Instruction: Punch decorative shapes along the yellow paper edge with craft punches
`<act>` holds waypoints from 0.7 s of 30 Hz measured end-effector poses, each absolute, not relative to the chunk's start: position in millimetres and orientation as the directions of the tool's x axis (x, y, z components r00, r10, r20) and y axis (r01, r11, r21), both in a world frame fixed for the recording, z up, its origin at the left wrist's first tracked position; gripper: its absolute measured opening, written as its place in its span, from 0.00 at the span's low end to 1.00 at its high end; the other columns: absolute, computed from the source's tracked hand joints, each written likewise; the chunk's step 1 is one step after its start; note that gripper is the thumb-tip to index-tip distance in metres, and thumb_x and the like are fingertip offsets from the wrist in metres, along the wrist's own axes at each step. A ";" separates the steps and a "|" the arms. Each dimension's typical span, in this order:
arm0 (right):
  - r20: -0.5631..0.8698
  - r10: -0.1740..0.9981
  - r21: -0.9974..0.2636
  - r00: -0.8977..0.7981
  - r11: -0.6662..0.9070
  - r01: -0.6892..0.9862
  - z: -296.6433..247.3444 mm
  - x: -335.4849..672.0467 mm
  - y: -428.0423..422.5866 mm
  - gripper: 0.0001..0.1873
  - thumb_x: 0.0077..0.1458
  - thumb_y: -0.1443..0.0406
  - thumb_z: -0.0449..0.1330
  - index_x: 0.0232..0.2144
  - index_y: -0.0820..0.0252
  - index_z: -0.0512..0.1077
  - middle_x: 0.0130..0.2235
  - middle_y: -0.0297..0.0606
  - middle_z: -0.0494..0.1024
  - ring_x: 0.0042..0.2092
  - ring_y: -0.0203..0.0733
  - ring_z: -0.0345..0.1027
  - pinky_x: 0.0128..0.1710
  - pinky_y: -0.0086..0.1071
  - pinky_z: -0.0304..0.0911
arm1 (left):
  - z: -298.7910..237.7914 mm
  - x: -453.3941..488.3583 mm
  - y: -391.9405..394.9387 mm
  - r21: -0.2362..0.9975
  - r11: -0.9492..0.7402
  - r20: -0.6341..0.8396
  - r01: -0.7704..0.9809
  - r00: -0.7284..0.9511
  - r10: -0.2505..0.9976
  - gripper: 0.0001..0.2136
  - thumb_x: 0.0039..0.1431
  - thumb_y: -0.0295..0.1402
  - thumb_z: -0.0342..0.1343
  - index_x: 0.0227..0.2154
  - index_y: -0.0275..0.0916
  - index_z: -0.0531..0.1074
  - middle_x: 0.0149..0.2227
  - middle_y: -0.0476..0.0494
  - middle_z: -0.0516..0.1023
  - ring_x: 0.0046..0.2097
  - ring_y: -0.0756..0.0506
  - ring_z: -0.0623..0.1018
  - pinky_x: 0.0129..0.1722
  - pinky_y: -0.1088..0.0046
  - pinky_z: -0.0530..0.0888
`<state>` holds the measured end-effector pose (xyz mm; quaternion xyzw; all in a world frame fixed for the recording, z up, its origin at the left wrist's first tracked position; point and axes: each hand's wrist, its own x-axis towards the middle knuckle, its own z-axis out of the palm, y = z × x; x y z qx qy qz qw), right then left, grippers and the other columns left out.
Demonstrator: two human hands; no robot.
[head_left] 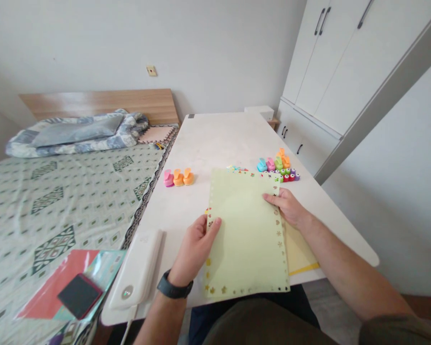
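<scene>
A pale green sheet of paper (246, 230) is held up over the near end of the table, with small shapes such as hearts and flowers punched along its edges. My left hand (197, 242) pinches its left edge, thumb on top. On the right edge, higher up, my right hand (289, 206) grips it the same way. Behind the sheet, partly hidden, lies a yellow sheet (301, 249). Beyond its top edge sit small colourful paper bits (237, 168). Several craft punches (278, 163) in mixed colours stand to the right, and one pink and two orange punches (178, 178) stand to the left.
The white table (222, 136) runs away toward the wall. A white power strip-like device (136, 268) with a cable lies at its left edge. Left of it, a bed (93, 191) carries a dark phone (79, 294) on a plastic packet. White cabinets (330, 62) stand at right.
</scene>
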<state>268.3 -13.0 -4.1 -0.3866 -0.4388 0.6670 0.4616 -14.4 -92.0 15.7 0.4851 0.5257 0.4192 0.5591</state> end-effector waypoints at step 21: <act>-0.048 0.928 -0.974 -0.370 -0.125 -0.188 -3.3 264.8 -15.2 0.16 0.61 0.52 0.65 0.38 0.59 0.76 0.30 0.37 0.78 0.29 0.37 0.70 0.25 0.29 0.61 | 33.7 -47.8 -176.0 0.848 0.508 -0.525 -0.154 -0.101 0.845 0.26 0.53 0.53 0.66 0.48 0.40 0.77 0.36 0.42 0.85 0.34 0.40 0.82 0.30 0.70 0.79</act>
